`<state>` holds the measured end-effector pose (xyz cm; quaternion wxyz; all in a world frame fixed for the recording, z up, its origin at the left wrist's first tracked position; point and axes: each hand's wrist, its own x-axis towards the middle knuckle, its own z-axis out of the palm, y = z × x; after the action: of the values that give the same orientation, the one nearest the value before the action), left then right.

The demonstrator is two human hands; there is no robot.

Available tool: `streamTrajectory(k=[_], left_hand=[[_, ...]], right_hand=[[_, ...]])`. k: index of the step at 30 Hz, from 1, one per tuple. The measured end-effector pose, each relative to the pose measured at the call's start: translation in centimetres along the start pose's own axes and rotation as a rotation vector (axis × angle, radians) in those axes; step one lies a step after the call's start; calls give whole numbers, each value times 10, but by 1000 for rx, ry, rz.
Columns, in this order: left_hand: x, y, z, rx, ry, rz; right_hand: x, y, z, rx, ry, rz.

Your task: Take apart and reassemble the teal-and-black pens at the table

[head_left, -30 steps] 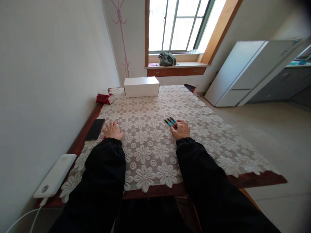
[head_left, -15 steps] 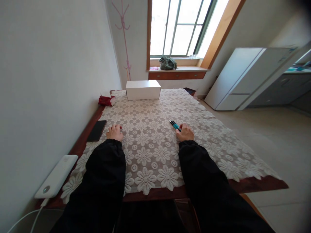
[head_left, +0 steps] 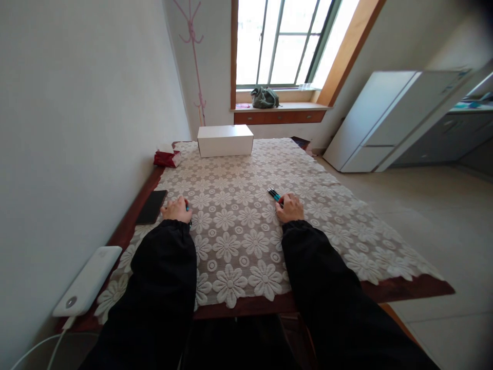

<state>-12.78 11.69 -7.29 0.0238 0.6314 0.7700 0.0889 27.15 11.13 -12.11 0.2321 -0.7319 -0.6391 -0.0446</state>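
My right hand (head_left: 291, 208) is closed around a few teal-and-black pens (head_left: 275, 195) on the lace tablecloth (head_left: 241, 218). Their tips point forward and to the left, while their back ends are hidden under the fingers. On the left, my left hand (head_left: 176, 209) rests on the cloth with curled fingers. A bit of teal shows at its fingertips and a dark end shows beside the wrist; it looks like a pen (head_left: 187, 208), mostly covered by the hand. Just left of that hand lies a flat black phone-like slab (head_left: 151, 207).
A white box (head_left: 225, 141) stands at the table's far end. A red packet (head_left: 167, 158) lies by the left wall. Near the front left edge is a white power bank (head_left: 88, 280) with a cable. A fridge (head_left: 381, 121) stands beyond the table on the right.
My left hand has shifted slightly left and its fingers have curled in, with teal now showing at the fingertips. The right hand has moved little and still holds the pens.
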Motion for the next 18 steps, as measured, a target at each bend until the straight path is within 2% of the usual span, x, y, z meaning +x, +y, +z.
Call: streamTrajectory(k=[6,8,11,13,15,18], left_hand=[[0,7,5,-67,15,13],[-1,12,8,-99,28,41],[-3,20,12,-206,70,86],[-5,27,14,-393,79,136],[-8,36,17,-668,75,184],[-17,55,24,-1071,22,215]], right_hand=[[-2,-9,-7,45,50,-8],[-4,-14,-12,95,75,-79],[-6,-23,-20,193,74,-267],[-8,-30,-23,260,39,-366],[-9,-38,-25,344,-26,-445],[-14,-50,-25,465,-128,-566]])
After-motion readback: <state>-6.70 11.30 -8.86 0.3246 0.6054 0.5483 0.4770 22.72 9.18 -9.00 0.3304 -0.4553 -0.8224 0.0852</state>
